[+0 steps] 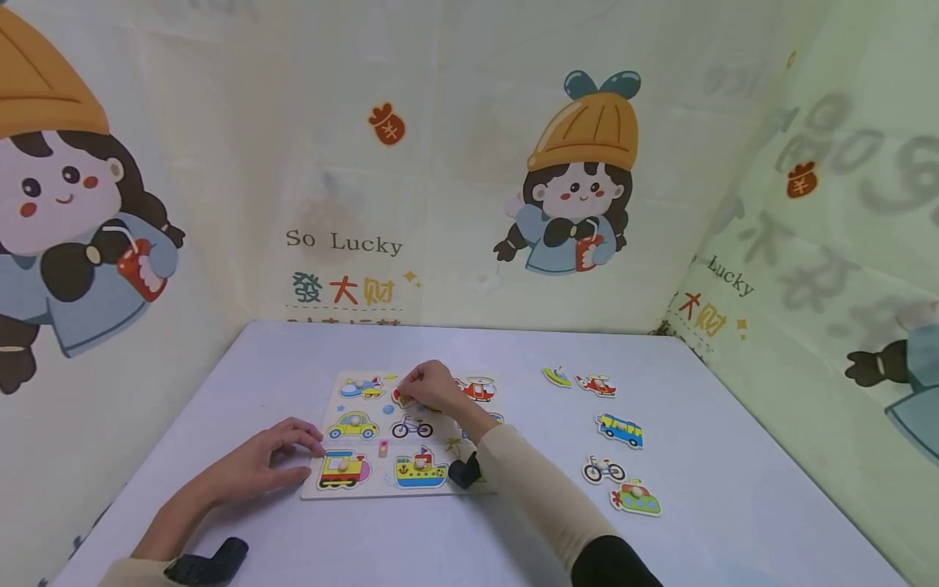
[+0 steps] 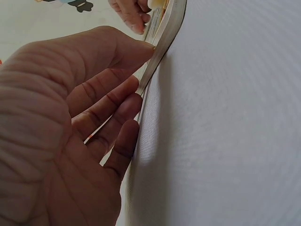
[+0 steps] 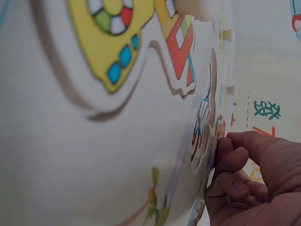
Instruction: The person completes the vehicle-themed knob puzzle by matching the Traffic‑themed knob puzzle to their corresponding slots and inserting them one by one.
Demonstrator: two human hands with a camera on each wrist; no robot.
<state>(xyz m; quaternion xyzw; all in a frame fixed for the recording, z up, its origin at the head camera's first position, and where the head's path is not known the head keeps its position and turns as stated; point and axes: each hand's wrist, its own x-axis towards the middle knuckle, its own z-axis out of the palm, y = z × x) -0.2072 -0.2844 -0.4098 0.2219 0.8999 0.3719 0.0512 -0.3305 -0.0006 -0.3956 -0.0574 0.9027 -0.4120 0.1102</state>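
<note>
The right hand point(image 1: 433, 387) is brought together at thumb and fingertips, pinching a small puzzle piece point(image 1: 399, 398) at the top middle of the board; the fingers cover most of that piece, so its shape cannot be told; the left hand point(image 1: 271, 461) has its fingers and thumb apart, with fingertips at the left edge of the puzzle board point(image 1: 383, 477) and the thumb by the same edge nearer the front.

Close about the right hand lie the airplane point(image 1: 362, 387) to its left and the helicopter picture point(image 1: 478, 389) to its right; the bicycle picture point(image 1: 412, 426) is just below, with the car point(image 1: 354, 425) beside it; the train point(image 1: 343, 470) and the boat point(image 1: 421, 469) sit along the near edge; a black object point(image 1: 465, 470) at the right wrist covers some of the board beside the boat.

Beyond the board's right edge, past the right sleeve point(image 1: 528, 481), loose pieces lie apart from it: a red helicopter point(image 1: 597, 386), a blue bus point(image 1: 619, 430), a loose bicycle point(image 1: 604, 470) and a green piece point(image 1: 636, 497); the white table point(image 1: 411, 546) leaves bare room before the near edge, behind the far edge, and right of the loose pieces.
</note>
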